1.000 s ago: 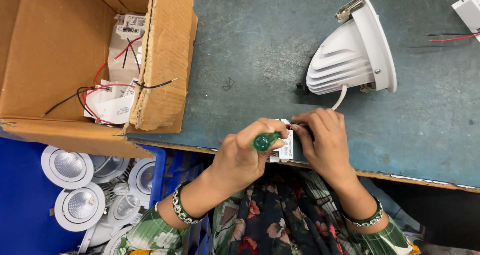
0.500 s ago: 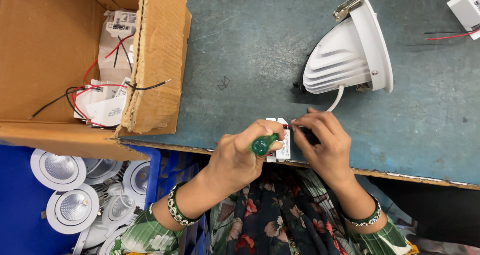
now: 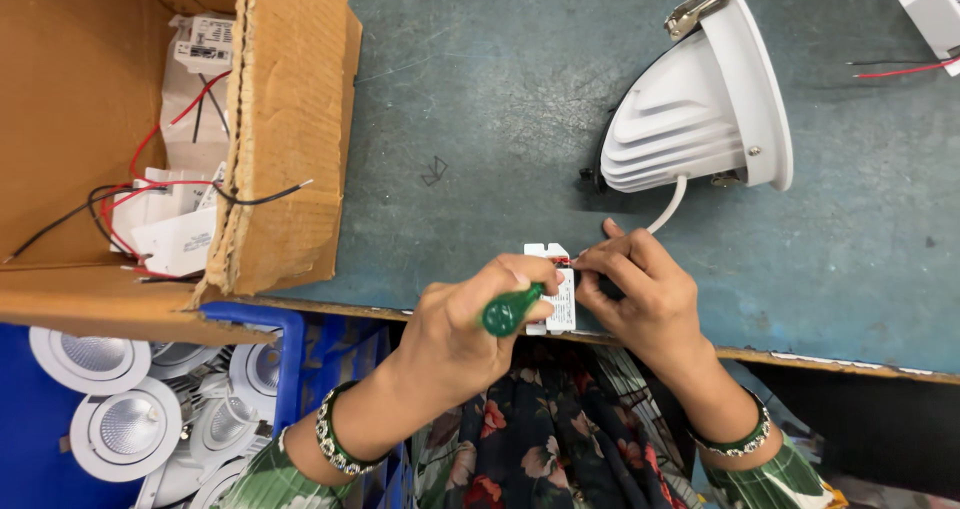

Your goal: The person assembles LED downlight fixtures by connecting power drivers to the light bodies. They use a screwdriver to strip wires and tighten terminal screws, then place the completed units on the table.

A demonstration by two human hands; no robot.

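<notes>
While the left hand (image 3: 470, 319) grips a green-handled screwdriver (image 3: 512, 309) and the right hand (image 3: 640, 294) pinches wires at the white driver box (image 3: 556, 294), table (image 3: 480, 119) edge, six o'clock of the lamp (image 3: 700, 119): steady wire, turn gently.

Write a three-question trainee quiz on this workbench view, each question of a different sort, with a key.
1. True or false: the left hand holds a screwdriver with a green handle.
2. Multiple choice: the white cable from the white lamp housing runs toward A) the cardboard box, B) the right hand, C) the blue crate.
3. Fill in: the small white driver box between the hands lies at the near ______ of the table.

Key: 1 true; 2 B; 3 edge.
</notes>
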